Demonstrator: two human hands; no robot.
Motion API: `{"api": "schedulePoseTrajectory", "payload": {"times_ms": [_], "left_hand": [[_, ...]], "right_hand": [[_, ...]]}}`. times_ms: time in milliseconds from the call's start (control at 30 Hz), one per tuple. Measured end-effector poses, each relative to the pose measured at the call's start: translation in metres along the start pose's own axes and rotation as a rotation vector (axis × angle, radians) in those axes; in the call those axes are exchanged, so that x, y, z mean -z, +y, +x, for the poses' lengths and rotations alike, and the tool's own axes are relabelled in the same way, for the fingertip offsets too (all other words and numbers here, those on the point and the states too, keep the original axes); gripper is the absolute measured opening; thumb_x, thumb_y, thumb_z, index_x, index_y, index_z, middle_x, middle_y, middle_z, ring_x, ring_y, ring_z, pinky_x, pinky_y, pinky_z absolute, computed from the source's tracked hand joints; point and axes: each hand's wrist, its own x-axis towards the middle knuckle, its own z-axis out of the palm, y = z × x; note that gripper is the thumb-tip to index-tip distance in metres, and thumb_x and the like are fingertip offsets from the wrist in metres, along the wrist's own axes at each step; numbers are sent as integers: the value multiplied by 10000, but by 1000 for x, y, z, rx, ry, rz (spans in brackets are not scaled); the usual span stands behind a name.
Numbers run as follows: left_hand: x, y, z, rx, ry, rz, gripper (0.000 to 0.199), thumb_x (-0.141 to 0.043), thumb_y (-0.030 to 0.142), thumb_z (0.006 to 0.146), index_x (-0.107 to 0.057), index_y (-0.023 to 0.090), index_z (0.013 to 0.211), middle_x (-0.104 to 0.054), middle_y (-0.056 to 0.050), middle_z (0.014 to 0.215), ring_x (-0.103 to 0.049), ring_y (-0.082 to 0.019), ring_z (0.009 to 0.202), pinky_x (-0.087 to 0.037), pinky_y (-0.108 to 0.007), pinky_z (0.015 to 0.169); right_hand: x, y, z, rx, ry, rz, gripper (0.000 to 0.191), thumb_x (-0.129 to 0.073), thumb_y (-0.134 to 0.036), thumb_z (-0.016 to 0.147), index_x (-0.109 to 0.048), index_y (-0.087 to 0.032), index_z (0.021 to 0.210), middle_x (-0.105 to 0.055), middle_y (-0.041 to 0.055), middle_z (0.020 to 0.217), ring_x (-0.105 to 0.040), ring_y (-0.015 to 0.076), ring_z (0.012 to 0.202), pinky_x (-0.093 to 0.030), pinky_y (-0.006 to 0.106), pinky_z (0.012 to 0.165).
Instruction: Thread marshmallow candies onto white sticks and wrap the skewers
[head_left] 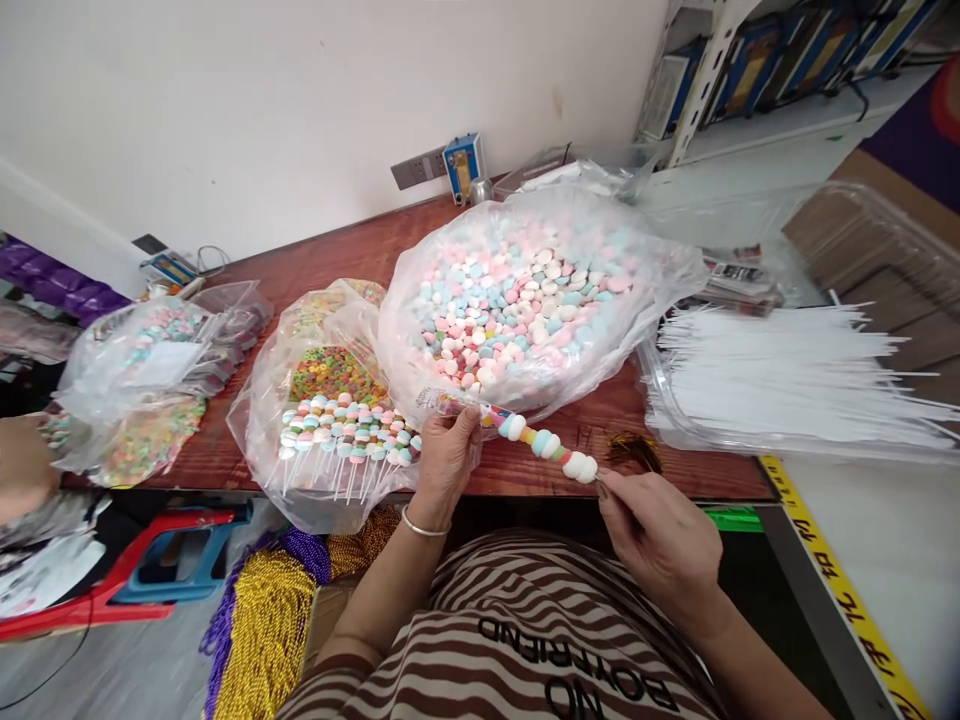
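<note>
A skewer of candies (551, 447) in white, blue, yellow and red slants between my two hands. My left hand (448, 450) pinches a clear printed wrapper (486, 411) at the skewer's upper left end. At the lower right end, the fingertips of my right hand (660, 530) close on the stick beside a white candy. Behind my hands lies a big clear bag of pastel candies (525, 300). Left of my left hand, several finished candy skewers (349, 430) rest on a bag of small colourful ring candies (337, 375).
White sticks (772, 375) fill a clear tray at the right. More candy bags (165, 350) lie at the left of the red-brown table (315, 250). Another person's hand (26, 468) is at the far left. Gold and purple beads (274, 610) hang below the table edge.
</note>
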Motion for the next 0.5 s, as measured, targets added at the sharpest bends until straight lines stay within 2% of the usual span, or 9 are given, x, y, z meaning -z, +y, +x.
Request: {"api": "schedulePoseTrajectory", "payload": {"times_ms": [33, 100, 200, 300, 400, 500], "left_hand": [[-1, 1, 0, -1, 1, -5, 514, -989, 429, 434, -580, 150, 574, -496, 80, 502, -419, -33, 447, -336, -177, 435], [-3, 1, 0, 0, -4, -23, 513, -992, 416, 434, -574, 152, 569, -494, 79, 503, -422, -35, 452, -337, -177, 436], [-6, 1, 2, 2, -13, -57, 502, -1001, 384, 428, -582, 150, 577, -513, 75, 520, -437, -35, 464, -346, -169, 434], [-8, 2, 3, 17, -48, -74, 520, -1009, 387, 408, -580, 144, 572, -511, 72, 521, -443, -35, 470, -346, -162, 428], [-9, 3, 3, 53, -88, -75, 542, -1007, 400, 415, -553, 142, 559, -498, 72, 514, -445, -36, 475, -350, -158, 429], [-7, 2, 4, 109, -55, -86, 533, -1006, 387, 433, -563, 142, 600, -527, 73, 546, -470, -32, 492, -366, -141, 444]], "right_hand": [[1, 0, 1, 28, 5, -26, 147, -639, -112, 920, -704, -206, 1013, -697, 20, 733, -604, 150, 632, -454, 274, 641], [4, -2, 3, -49, -55, 32, 114, -616, -157, 947, -700, -209, 1004, -694, 23, 733, -600, 154, 627, -446, 284, 627], [7, -4, 7, -364, -224, 306, 173, -557, -295, 1004, -685, -212, 926, -656, 15, 722, -563, 144, 608, -420, 274, 573], [5, -1, 5, -683, -330, 650, 341, -514, -445, 1023, -659, -200, 835, -487, -26, 592, -423, 123, 526, -331, 260, 489], [2, 4, 0, -854, -320, 902, 371, -551, -497, 1002, -663, -186, 834, -379, -55, 551, -344, 109, 505, -270, 254, 473], [1, 9, -3, -886, -231, 988, 339, -594, -478, 986, -663, -187, 824, -371, -60, 545, -334, 105, 506, -282, 261, 492]]}}
